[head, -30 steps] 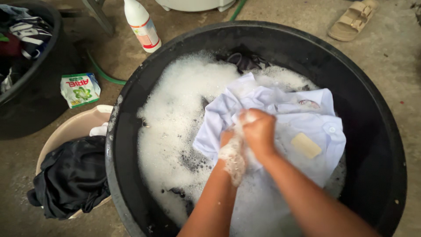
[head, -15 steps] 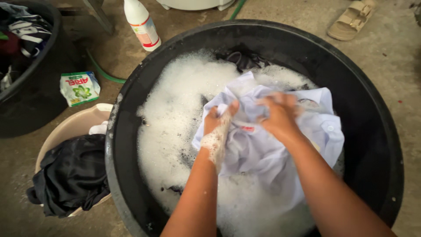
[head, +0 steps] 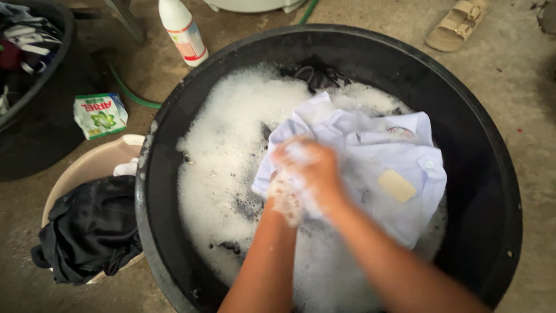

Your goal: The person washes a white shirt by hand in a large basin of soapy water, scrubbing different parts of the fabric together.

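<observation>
Two hands scrubbing a white shirt in a black tub.
Right hand and left hand, frame centre, each grip clenched on cloth; fingers blurred, foam-hidden.

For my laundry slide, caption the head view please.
Both hands scrub a white shirt in a sudsy black round tub.

Wash tub on the floor, with smaller vessels to its left.

A shirt lies in the tub on the suds, toward the right side, with a bar of soap on it; both hands are bunched together on its left part. Left of the tub stands a basin with a garment in it. Behind the basin lie a detergent packet and a second tub; a bottle stands behind the tub, a sandal far right.
</observation>
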